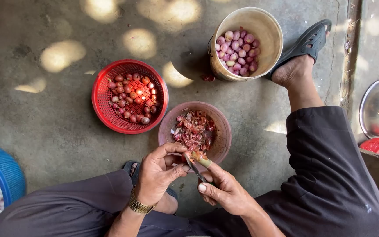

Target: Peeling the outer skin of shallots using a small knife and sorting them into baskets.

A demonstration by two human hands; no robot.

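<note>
While your left hand [159, 169] pinches the small half-peeled shallot [197, 156], your right hand's [227, 193] gripped short steel knife [194, 166] could slip and nick your thumb.

Rough grey concrete floor [58, 131], cracked at right, dappled with soft round sunlight patches [61, 55].
</note>
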